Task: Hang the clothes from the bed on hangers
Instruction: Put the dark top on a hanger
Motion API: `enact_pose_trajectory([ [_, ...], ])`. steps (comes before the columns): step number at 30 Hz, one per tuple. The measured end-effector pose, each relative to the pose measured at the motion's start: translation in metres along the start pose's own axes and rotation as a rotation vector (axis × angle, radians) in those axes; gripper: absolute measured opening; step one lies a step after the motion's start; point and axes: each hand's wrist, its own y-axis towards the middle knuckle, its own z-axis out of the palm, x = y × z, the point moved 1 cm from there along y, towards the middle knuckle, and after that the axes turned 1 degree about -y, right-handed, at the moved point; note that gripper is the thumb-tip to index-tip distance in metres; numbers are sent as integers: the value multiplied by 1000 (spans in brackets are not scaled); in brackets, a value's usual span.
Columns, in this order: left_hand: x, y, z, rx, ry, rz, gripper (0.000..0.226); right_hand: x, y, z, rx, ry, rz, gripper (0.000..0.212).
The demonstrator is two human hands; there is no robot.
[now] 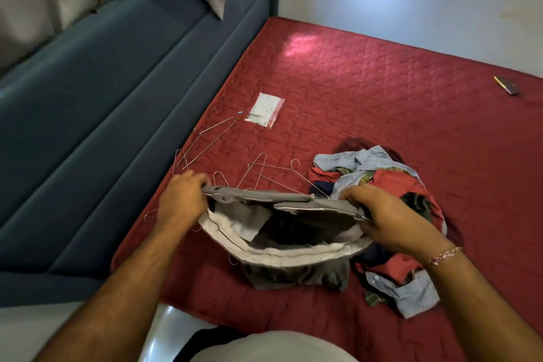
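Observation:
Grey trousers (296, 272) hang open at the waist over the red mattress (367, 91), their pale lining showing. My left hand (183, 197) grips the left end of the waistband. My right hand (390, 220) grips the right end. Several thin wire hangers (258, 173) lie scattered on the mattress just beyond the trousers, some partly hidden under them. A heap of clothes (382, 182), blue checked, red and dark pieces, sits to the right of and behind my right hand.
A blue upholstered bed frame (88, 114) runs along the left with pale bedding above. A small clear packet (265, 110) lies past the hangers. A dark slim object (507, 85) lies at the far right. A white wall with a socket stands behind.

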Motion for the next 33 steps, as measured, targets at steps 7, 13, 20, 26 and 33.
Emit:
enact_pose_trajectory([
  [7,35,34,-27,-42,-203,-65,35,-41,8,3,-244,-357,100,31],
  [13,54,68,-45,219,-378,67,26,-23,32,24,-587,316,863,11],
  [20,81,76,-53,322,-440,228,26,3,64,51,-817,1472,841,29],
  [26,109,92,-71,249,-465,52,30,11,48,26,-351,310,371,42],
  [33,120,91,-81,407,-886,-54,29,23,43,11,-330,90,254,32],
])
